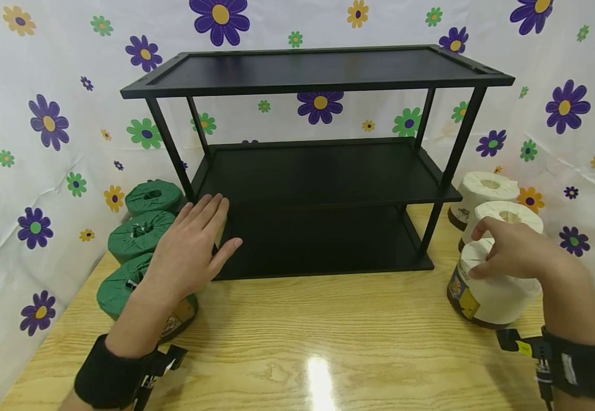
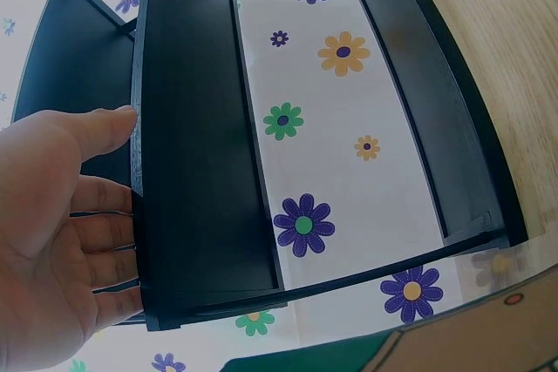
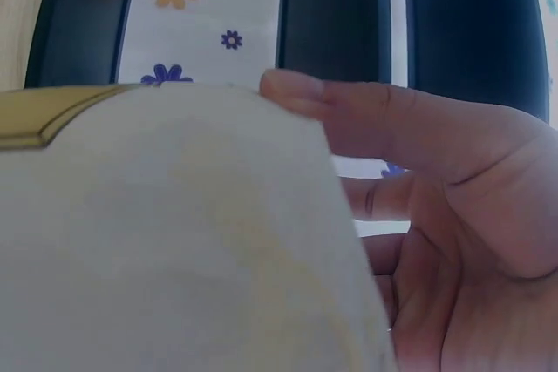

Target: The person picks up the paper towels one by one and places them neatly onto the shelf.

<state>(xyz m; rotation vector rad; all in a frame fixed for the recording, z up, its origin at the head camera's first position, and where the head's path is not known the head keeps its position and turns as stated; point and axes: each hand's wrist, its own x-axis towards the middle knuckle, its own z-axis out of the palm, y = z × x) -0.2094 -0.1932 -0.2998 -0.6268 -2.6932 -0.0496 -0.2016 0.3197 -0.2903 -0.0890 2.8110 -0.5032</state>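
Observation:
My left hand (image 1: 187, 248) has its fingers straight at the left end of a black shelf rack's middle shelf (image 1: 318, 174). In the left wrist view, the thumb and fingertips of that hand (image 2: 61, 233) meet a shelf edge (image 2: 144, 163). My right hand (image 1: 521, 248) reaches over the front white paper-wrapped toilet roll (image 1: 508, 299), which stands on the table. Its thumb lies at the roll's top edge and its fingers curve round behind, as the right wrist view shows the hand (image 3: 453, 206) beside the roll (image 3: 174, 241); the fingertips are hidden there.
Three green-wrapped toilet rolls (image 1: 140, 234) stand in a row left of the rack, partly behind my left arm. Two more white rolls (image 1: 487, 185) stand behind the front one. The rack's top shelf (image 1: 318, 68) overhangs the middle. A flowered cloth (image 1: 575, 171) surrounds the wooden table (image 1: 277, 331).

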